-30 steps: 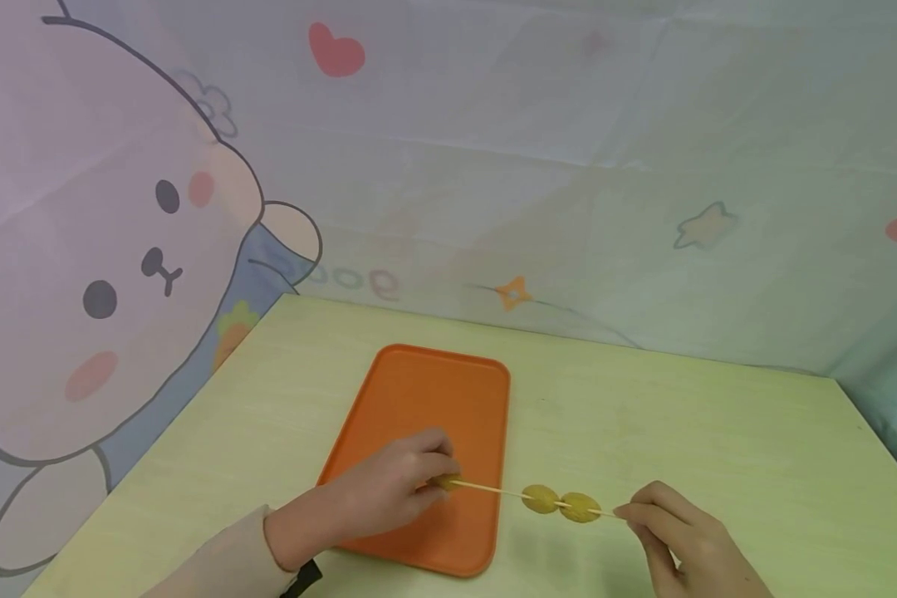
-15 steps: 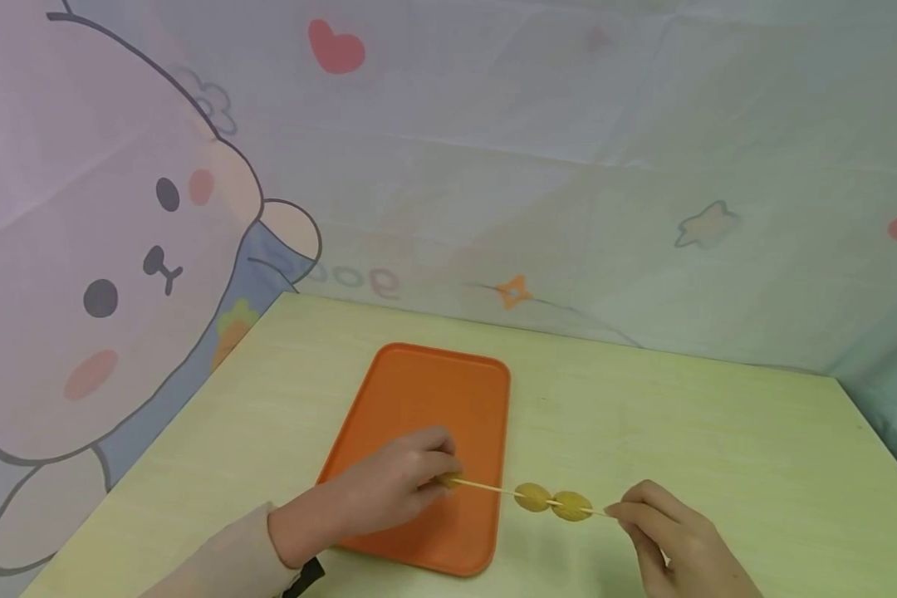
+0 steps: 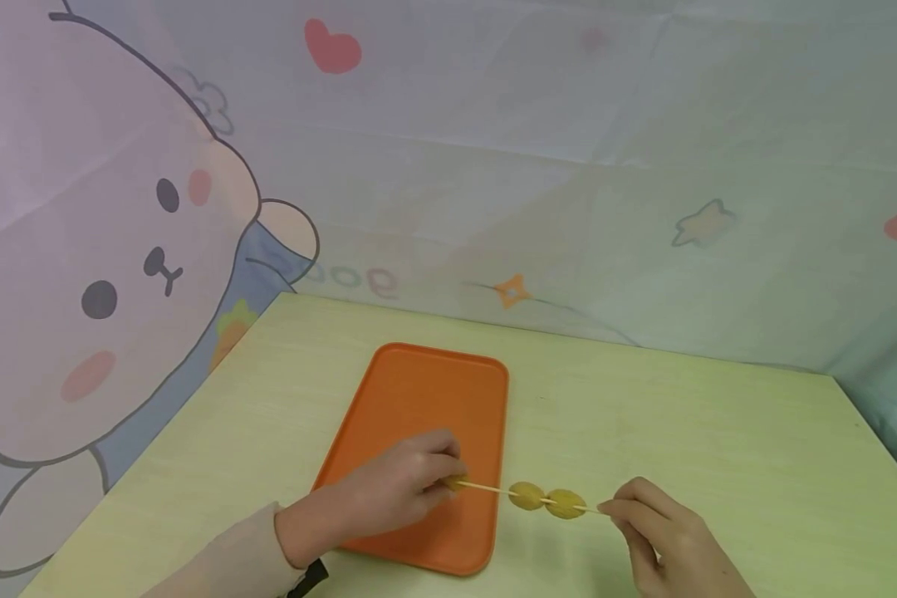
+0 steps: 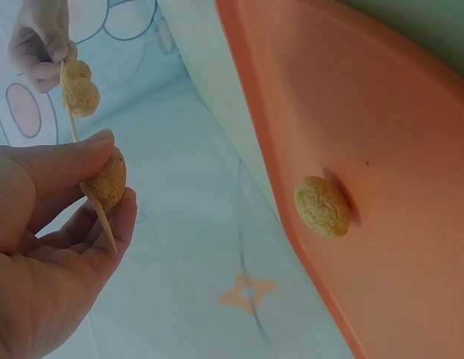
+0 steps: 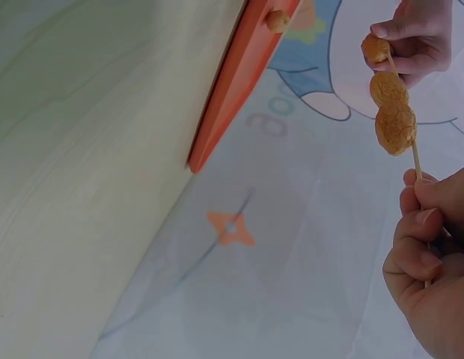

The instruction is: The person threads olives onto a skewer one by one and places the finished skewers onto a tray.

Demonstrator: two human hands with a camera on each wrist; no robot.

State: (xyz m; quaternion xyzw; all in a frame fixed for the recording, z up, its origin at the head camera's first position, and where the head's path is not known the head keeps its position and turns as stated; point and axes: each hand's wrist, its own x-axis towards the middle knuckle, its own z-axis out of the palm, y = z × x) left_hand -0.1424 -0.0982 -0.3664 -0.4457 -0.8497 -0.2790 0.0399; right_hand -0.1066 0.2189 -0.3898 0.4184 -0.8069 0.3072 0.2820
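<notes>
My left hand [image 3: 396, 490] pinches a wrinkled yellow-brown ball [image 4: 108, 179] above the orange tray [image 3: 433, 390]. The pointed end of a thin wooden skewer [image 3: 484, 487] sticks out past that ball in the left wrist view. Farther along the skewer, two similar balls [image 3: 526, 496] [image 3: 566, 504] sit threaded side by side, with bare stick between them and the pinched one. My right hand [image 3: 673, 531] grips the skewer's other end between thumb and fingers. One loose ball [image 4: 322, 207] lies on the tray, hidden behind my left hand in the head view.
The tray lies on a pale yellow-green table [image 3: 643, 423], left of the middle. Behind the table hangs a cloth backdrop [image 3: 493, 166] printed with a cartoon animal. A dark band [image 3: 309, 579] shows below the left sleeve [image 3: 232, 552].
My right hand has shifted a little to the left, carrying the skewer and its two threaded balls toward my left hand. The left hand has moved slightly right, still pinching its ball.
</notes>
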